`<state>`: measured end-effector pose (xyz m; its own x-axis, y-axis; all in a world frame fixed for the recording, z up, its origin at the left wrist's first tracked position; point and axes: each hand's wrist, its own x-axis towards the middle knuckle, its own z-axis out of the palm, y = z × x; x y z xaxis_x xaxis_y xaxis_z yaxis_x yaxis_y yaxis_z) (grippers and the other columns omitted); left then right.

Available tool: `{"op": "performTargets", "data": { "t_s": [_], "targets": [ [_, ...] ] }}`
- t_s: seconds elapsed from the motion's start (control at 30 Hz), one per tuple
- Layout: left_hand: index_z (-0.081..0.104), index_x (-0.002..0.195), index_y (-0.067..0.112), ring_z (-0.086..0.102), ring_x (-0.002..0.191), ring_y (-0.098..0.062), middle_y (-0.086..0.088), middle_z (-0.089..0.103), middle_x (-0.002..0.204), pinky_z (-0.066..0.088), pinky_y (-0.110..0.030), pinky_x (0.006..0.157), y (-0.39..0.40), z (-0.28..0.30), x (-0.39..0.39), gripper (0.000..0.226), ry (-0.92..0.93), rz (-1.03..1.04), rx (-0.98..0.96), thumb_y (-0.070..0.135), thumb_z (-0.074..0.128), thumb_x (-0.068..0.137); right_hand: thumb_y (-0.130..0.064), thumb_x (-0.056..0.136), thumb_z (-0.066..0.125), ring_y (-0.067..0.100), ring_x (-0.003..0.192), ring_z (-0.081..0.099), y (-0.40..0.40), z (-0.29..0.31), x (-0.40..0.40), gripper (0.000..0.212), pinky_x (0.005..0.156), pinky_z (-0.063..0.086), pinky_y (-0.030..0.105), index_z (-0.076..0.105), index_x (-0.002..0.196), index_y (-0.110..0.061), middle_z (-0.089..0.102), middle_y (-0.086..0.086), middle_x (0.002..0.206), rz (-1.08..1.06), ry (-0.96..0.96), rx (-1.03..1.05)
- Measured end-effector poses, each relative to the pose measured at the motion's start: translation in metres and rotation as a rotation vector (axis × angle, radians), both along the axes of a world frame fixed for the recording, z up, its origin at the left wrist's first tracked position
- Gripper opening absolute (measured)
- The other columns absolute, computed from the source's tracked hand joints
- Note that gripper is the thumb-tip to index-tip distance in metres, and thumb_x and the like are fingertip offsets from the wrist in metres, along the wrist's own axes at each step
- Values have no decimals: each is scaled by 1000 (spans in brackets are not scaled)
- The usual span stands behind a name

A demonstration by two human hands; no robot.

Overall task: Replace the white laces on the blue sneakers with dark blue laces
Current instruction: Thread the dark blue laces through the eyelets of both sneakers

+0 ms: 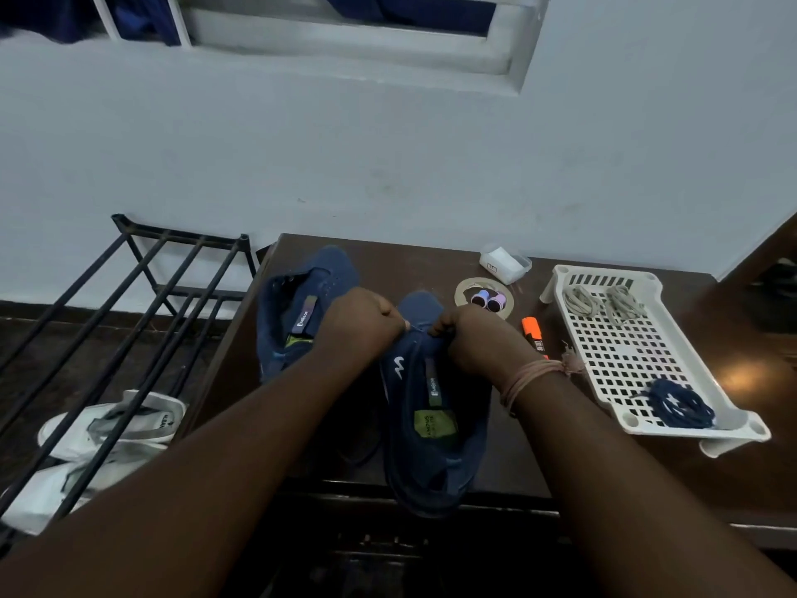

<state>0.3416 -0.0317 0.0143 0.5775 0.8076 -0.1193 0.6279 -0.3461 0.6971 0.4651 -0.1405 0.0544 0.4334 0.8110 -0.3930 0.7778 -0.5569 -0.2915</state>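
Hands (pixel 407 330) pinch lace at right sneaker (pixel 435 407).

Between the sneakers: the left sneaker (pixel 302 308) and right sneaker (pixel 435 407) lie close together, leaving only a narrow strip of table (pixel 431 256).
Right of the shoes: an orange marker (pixel 533 333) and a tape ring (pixel 484 298) stand before the white tray (pixel 707 399).
Far edge: bare table left of the small box (pixel 504 263).
Left side: a black rack (pixel 129 295) borders the table.
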Motion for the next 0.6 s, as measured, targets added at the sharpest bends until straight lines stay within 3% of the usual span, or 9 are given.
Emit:
{"op": "performTargets", "data": {
  "t_s": [0.1, 0.23, 0.4, 0.6],
  "targets": [
    [76, 75, 8, 72, 77, -19, -2, 77, 84, 62, -43, 74, -2, -5, 0, 16, 29, -11, 30, 21, 69, 80, 1, 91, 57, 30, 121, 57, -3, 2, 1, 48, 105, 44, 32, 60, 135, -19, 52, 11, 141, 10, 11, 17],
    [75, 78, 10, 73, 80, -20, -4, 76, 86, 62, -42, 70, -4, -9, 0, 17, 44, -18, 90, 23, 66, 78, 1, 91, 56, 29, 119, 58, -4, 2, 1, 46, 103, 45, 31, 62, 133, -20, 55, 9, 139, 29, 2, 24],
    [77, 77, 18, 70, 71, -15, 4, 76, 80, 62, -38, 66, -9, -10, -2, 13, 68, -9, 146, 22, 64, 76, 2, 91, 54, 26, 117, 59, -7, 2, 3, 45, 100, 45, 28, 65, 128, -21, 58, 7, 136, 13, 30, 43],
    [74, 69, 18, 68, 65, -20, 1, 72, 72, 59, -34, 56, -9, -15, -4, 16, 131, -13, 250, 20, 60, 76, 3, 90, 54, 25, 116, 60, -7, 2, 3, 43, 99, 46, 29, 67, 125, -19, 60, 7, 133, 6, 42, 57]
  ]
}}
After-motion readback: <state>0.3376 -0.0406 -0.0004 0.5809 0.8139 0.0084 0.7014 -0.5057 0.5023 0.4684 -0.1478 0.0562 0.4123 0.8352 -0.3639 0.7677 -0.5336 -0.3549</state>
